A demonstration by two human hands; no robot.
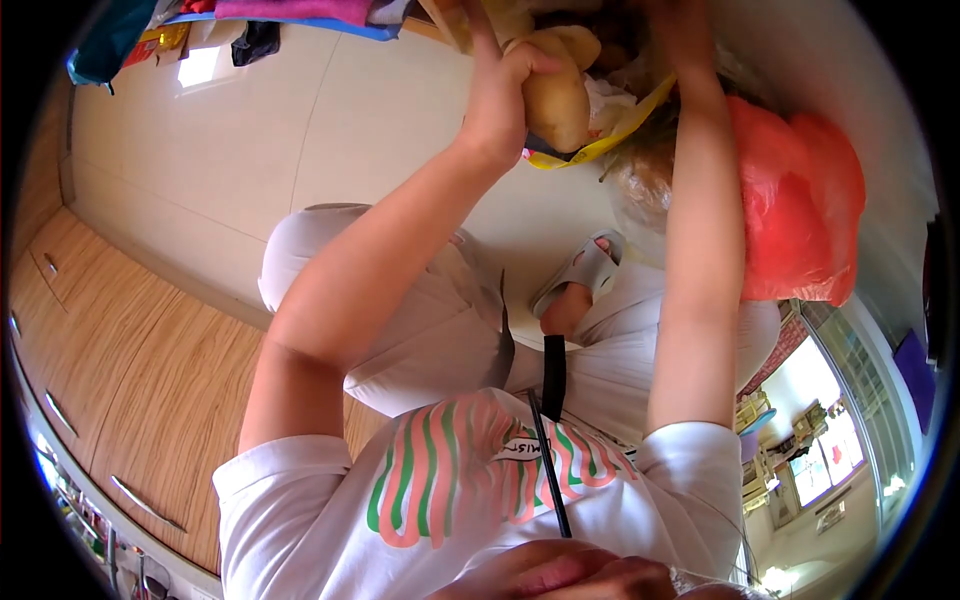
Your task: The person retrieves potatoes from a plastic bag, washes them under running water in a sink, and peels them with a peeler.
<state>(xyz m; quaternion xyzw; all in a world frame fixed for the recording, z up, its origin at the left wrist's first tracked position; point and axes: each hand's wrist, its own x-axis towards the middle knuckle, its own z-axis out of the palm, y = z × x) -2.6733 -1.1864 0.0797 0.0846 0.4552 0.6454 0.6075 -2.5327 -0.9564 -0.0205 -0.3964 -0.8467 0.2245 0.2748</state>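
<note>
Left hand point(498, 88) grips a tan potato point(557, 105) at the yellow-edged bag point(638, 128), long axis near-to-far, one end toward the wearer; right hand point(683, 30) beyond in shadow, grip can't be told. Pale tiled floor point(390, 120) below, wood-grain cabinets point(150, 400) left, bright windows point(827, 460) far right.

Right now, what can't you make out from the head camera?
All in the head view:
Right hand: fingers lost to shadow and the top edge; grip unclear.
Left hand: raised fingertip cut off by the top edge.
Red bag: contents hidden by its plastic.
Yellow-edged bag: inside partly hidden by a potato-like piece.
</note>
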